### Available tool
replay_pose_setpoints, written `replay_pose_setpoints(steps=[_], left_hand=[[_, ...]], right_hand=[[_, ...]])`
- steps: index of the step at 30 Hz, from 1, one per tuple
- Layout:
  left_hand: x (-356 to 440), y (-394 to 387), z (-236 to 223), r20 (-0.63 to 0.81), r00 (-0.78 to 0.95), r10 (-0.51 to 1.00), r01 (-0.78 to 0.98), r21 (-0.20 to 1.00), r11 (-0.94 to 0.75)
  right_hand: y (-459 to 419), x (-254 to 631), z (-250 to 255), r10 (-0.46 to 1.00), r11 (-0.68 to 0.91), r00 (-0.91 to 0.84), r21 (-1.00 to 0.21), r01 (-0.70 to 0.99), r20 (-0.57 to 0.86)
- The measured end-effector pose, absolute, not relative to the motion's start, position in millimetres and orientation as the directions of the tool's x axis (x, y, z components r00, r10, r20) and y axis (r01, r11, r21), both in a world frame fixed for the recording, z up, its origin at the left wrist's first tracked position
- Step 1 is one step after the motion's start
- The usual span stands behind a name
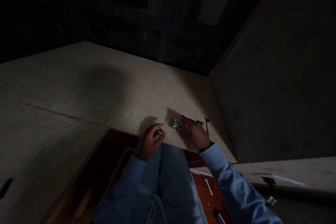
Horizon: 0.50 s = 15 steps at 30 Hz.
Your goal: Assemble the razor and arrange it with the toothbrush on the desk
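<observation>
Dark item: at the far left, too dim to identify.
Counter: pale, running behind and under the hands, its near edge just in front of the person's lap.
Left hand: at the near edge, fingers curled with the thumb apart from them – nothing shows in the gap.
Small clear container: between the two hands, to the right of the left hand's fingertips and apart from them, close against the fingers of the right hand; a bluish-green patch shows on it.
Right hand: fingers bent at the container's right end – whether they pinch it or only touch it, one cannot tell.
Dark-topped piece: just beyond the right hand, partly hidden by it.
Thin rod with a dark head: beside that piece, to its right.
Reddish surface: below the right sleeve, with white strips on it.
Wall: dim, rising at the counter's right end.
</observation>
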<state>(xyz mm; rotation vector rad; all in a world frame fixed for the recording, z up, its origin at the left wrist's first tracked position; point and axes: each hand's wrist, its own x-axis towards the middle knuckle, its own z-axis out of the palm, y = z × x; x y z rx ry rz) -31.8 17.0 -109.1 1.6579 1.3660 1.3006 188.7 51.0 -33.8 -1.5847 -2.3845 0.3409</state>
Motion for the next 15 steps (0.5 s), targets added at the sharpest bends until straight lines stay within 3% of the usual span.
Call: replay_pose_setpoints(steps=[3, 8, 15], left_hand=[[-49.0, 21.8, -108.8, 0.288, -0.017, 0.958, 0.315, 0.911, -0.268], [-93.4, 44.9, -108.7, 0.337, 0.074, 0.939, 0.505, 0.799, -0.326], [-145.1, 88.9, -112.4, 0.322, 0.192, 0.927, 0.631, 0.683, -0.368]], right_hand=[[64.3, 150.2, -39.1, 0.895, 0.422, -0.447, -0.334, 0.843, 0.004], [88.3, 96.4, -46.3, 0.859, 0.46, -0.509, -0.35, 0.816, -0.058], [117.8, 37.6, -50.7, 0.83, 0.515, -0.557, -0.359, 0.779, -0.018]])
